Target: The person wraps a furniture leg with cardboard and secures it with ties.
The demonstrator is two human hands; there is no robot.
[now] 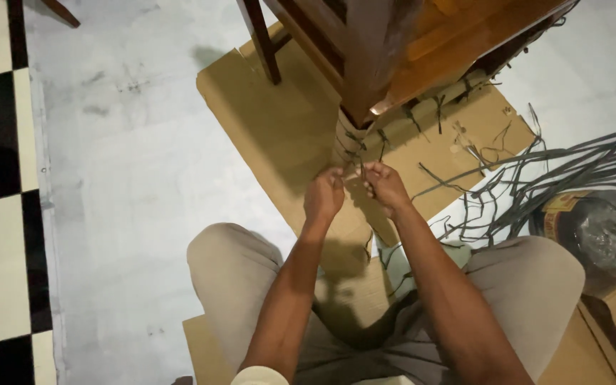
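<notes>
Tying step: left hand (324, 196) and right hand (383, 185) each pinch a dark strap end (351, 171) at the cardboard-wrapped furniture leg (348, 139). Next, judged: cinch knot tight against the wrap.

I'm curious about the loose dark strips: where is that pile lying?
The loose dark strips lie on the floor at the right, beside the cardboard sheet, beyond the person's right knee.

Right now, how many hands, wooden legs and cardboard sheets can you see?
Hands: 2, the left hand and right hand, both pinching a dark strip at the wrapped leg
Wooden legs: 3
Cardboard sheets: 2
Total: 7
</notes>
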